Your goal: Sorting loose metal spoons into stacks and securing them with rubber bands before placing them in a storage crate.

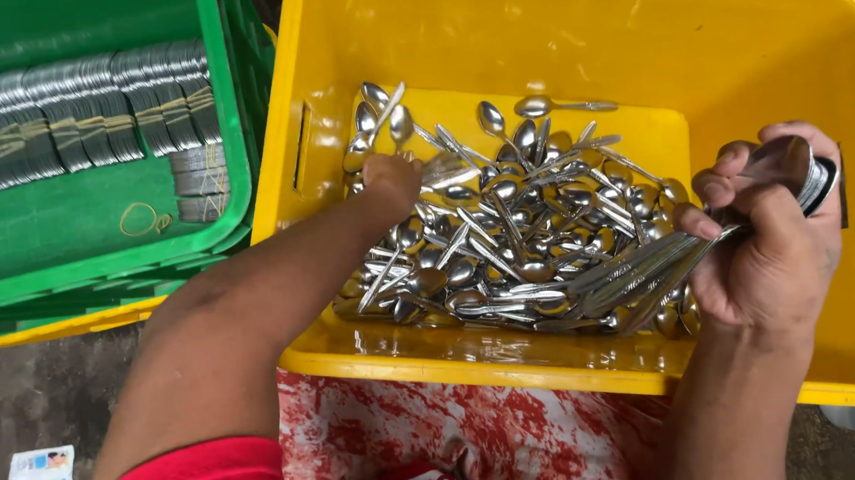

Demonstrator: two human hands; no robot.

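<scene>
Yellow crate (493,25) is holding a loose pile of steel spoons (507,234). Green crate (94,203) alongside is carrying banded spoon rows (68,120). Right hand (774,246) is gripping a nested spoon stack (708,240), fingers curled tight. Left hand (391,177) is reaching into the pile; its fingers cannot be made out.
</scene>
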